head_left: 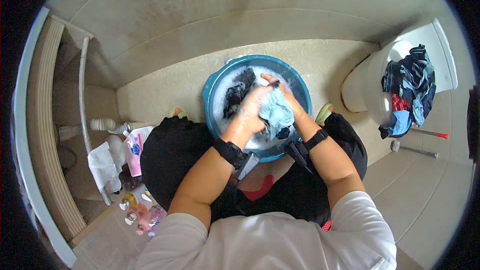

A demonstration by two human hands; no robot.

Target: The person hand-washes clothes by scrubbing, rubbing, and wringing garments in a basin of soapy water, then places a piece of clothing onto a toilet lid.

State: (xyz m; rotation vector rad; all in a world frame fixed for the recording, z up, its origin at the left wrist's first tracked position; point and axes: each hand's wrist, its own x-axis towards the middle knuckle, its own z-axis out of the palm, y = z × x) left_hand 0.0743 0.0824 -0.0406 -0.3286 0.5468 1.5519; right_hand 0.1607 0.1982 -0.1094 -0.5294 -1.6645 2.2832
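Observation:
A round teal basin stands on the floor between my knees, filled with white suds. Over it, a wet light blue garment with dark patches is bunched between my two hands. My left hand is closed on its left side, with suds on the skin. On the far right side of the cloth, my right hand is closed too; its fingers are partly hidden by the bunched fabric. A black garment lies in the suds at the basin's left, touched by neither hand.
Dark and blue clothes are heaped on the closed toilet at the right. To the left are a pink and white packet, a white pipe and several bottles. A tiled wall runs behind the basin.

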